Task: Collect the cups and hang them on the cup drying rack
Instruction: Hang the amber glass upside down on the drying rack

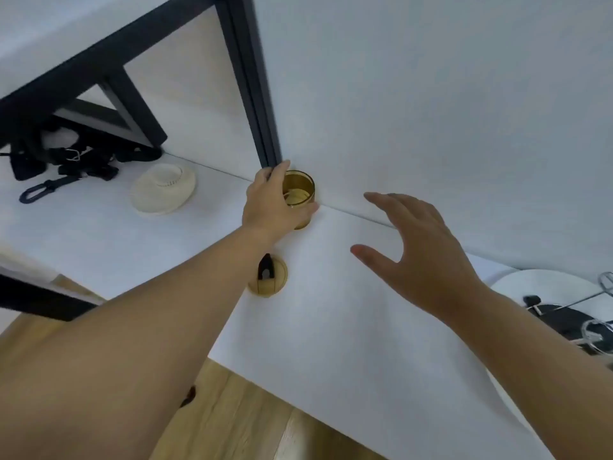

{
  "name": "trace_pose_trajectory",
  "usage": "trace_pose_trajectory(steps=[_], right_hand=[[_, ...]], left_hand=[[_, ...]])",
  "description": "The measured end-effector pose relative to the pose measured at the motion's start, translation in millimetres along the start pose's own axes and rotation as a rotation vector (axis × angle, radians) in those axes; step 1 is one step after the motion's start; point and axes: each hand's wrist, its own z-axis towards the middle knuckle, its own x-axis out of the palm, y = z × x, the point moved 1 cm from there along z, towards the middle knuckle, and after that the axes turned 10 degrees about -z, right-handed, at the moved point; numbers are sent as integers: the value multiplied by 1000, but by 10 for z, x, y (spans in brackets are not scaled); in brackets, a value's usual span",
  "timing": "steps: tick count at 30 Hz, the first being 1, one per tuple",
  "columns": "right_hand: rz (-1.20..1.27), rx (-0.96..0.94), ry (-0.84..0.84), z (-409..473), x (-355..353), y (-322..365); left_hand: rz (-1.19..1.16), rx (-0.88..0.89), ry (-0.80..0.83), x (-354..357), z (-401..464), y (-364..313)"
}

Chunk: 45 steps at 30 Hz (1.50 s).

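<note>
An amber glass cup [300, 190] stands upright on the white table [348, 327], close to the wall at the back. My left hand [270, 204] is wrapped around its left side, thumb over the far rim and fingers under the near side. My right hand [421, 257] hovers over the table to the right of the cup with fingers spread and nothing in it. At the far right edge, part of the cup drying rack [593, 323] shows as thin metal wires over a dark base on a round white tray [537, 283].
A cream ribbed bowl [163, 189] lies upside down left of the cup. Black straps with clips [63, 167] lie at the far left by a black frame [252, 84]. A wooden cable-hole cover [268, 275] sits in the tabletop below my left wrist. Wooden floor [238, 416] shows below the table edge.
</note>
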Motion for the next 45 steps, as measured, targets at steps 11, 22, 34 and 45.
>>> trace_pose_trajectory(steps=[11,22,34,45], right_hand=[[82,64,57,-72,97,-46],[259,181,-20,-280,-113,51],[1240,780,-251,-825,-1039,-66],[1743,633,-302,-1956,-1819,-579]], left_hand=[[-17,-22,-79,169,10,-15],[-232,37,-119,98,-580,-763],[-366,326,6,-82,-1596,-2494],[-432,483,185,279,-2850,-3655]])
